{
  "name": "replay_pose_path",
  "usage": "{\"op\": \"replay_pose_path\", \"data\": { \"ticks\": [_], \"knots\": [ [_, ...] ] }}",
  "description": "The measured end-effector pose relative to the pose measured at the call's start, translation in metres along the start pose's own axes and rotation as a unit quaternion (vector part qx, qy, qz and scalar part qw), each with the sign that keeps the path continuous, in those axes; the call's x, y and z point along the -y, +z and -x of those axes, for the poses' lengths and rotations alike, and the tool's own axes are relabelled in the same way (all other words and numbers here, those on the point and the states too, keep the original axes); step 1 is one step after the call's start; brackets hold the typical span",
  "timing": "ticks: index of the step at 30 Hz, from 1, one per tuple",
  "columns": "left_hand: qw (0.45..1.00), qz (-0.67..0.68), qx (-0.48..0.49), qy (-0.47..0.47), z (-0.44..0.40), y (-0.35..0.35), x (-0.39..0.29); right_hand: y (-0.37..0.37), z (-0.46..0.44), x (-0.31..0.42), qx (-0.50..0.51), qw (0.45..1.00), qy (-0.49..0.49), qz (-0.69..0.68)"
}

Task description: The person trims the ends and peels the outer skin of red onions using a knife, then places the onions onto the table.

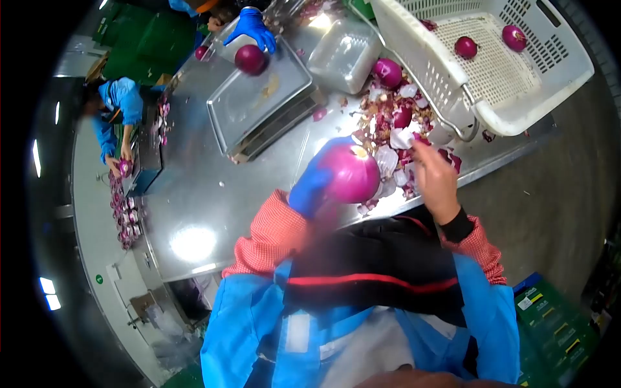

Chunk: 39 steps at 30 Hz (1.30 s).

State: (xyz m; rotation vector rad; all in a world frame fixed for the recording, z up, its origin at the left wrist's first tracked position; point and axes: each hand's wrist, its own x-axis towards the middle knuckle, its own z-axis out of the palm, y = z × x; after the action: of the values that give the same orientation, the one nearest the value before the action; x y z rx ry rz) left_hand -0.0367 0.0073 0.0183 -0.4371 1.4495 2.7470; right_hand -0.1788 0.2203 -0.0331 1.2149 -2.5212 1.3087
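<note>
1 onion (356,176) in L hand (312,185) (blue glove), fingers wrapped round it, above steel table (200,194); R hand (438,181), bare, fingers bent at peel pile (387,158); pinch on a scrap: can't tell. 1 white crate (446,61), w/ 2 whole onions (466,47) clearly visible; 1 clear tub (346,55), contents unclear, glare; 1 metal tray (262,90), w/ 1 red onion (250,59) by co-worker's glove (254,31); L wrist area blurred; co-worker cut off at top edge.

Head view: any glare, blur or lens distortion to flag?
Head view: blown-out glare on the metal table; left hand blurred, especially near the wrist, held onion clearer; fisheye bowing toward the edges, corners black.
</note>
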Motion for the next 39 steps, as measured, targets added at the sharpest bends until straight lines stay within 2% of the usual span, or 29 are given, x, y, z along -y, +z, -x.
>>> {"op": "replay_pose_path", "data": {
  "ticks": [2, 4, 7, 11, 14, 15, 16, 17, 18, 21, 22, 23, 25, 27, 28, 29, 30, 31, 32, 35, 39],
  "knots": [
    [0.995, -0.086, -0.025, 0.037, -0.012, -0.003, 0.001, 0.003, -0.013, 0.017, -0.003, 0.999, -0.020, -0.036],
    [0.977, -0.192, -0.055, 0.077, -0.012, 0.006, 0.001, -0.003, -0.013, 0.030, 0.026, 0.999, -0.021, -0.013],
    [0.970, -0.200, -0.091, 0.104, -0.013, 0.005, 0.008, -0.003, -0.013, 0.038, 0.047, 0.996, -0.040, 0.060],
    [0.963, -0.240, -0.071, 0.102, -0.011, 0.012, 0.001, 0.005, -0.014, 0.025, 0.064, 0.994, -0.033, 0.085],
    [0.979, -0.172, -0.048, 0.096, -0.010, 0.003, 0.006, 0.013, 0.000, -0.007, 0.059, 0.997, 0.029, 0.027],
    [0.990, -0.117, -0.049, 0.069, -0.015, 0.005, 0.002, 0.011, -0.008, -0.005, 0.051, 0.998, 0.048, 0.000],
    [0.996, -0.060, -0.052, 0.036, -0.018, 0.011, -0.004, 0.004, -0.008, 0.001, 0.097, 0.987, 0.101, -0.084],
    [0.998, -0.001, -0.056, -0.002, -0.015, 0.018, -0.006, 0.001, -0.007, 0.011, 0.119, 0.975, 0.106, -0.157],
    [0.993, 0.042, -0.084, -0.065, -0.014, 0.021, -0.009, -0.002, -0.012, 0.021, 0.134, 0.959, 0.106, -0.226],
    [0.986, -0.053, -0.027, -0.157, -0.017, 0.032, -0.026, 0.011, -0.018, 0.014, 0.110, 0.903, 0.093, -0.406],
    [0.990, -0.112, -0.025, -0.084, -0.018, 0.026, -0.018, 0.005, -0.018, 0.014, 0.148, 0.817, 0.215, -0.514],
    [0.985, -0.169, -0.023, -0.010, -0.020, 0.014, 0.000, 0.001, -0.016, 0.014, 0.181, 0.702, 0.331, -0.604],
    [0.950, -0.279, -0.023, 0.140, -0.022, 0.006, 0.027, 0.016, -0.006, 0.019, 0.176, 0.658, 0.363, -0.636],
    [0.978, -0.154, -0.036, 0.134, -0.024, 0.008, 0.030, 0.028, -0.001, 0.021, 0.205, 0.626, 0.361, -0.660],
    [0.986, -0.116, -0.034, 0.118, -0.027, 0.004, 0.032, 0.031, -0.001, 0.017, 0.201, 0.662, 0.340, -0.637],
    [0.991, -0.077, -0.035, 0.101, -0.025, 0.002, 0.034, 0.030, 0.001, 0.014, 0.172, 0.796, 0.283, -0.507],
    [0.996, -0.007, -0.042, 0.080, -0.021, 0.011, 0.029, 0.023, -0.004, 0.017, 0.135, 0.899, 0.214, -0.358],
    [0.998, -0.003, -0.025, 0.063, -0.019, 0.016, 0.020, 0.015, -0.008, 0.021, 0.092, 0.967, 0.136, -0.195],
    [0.999, 0.000, -0.008, 0.045, -0.017, 0.019, 0.009, 0.007, -0.012, 0.023, 0.025, 0.995, 0.037, -0.090],
    [1.000, -0.021, 0.015, 0.016, -0.011, 0.008, 0.010, -0.019, -0.026, 0.036, 0.064, 0.989, -0.114, 0.071],
    [0.997, -0.026, 0.057, -0.037, -0.008, 0.007, 0.008, -0.017, -0.035, 0.037, 0.053, 0.972, -0.188, 0.131]
  ]
}}
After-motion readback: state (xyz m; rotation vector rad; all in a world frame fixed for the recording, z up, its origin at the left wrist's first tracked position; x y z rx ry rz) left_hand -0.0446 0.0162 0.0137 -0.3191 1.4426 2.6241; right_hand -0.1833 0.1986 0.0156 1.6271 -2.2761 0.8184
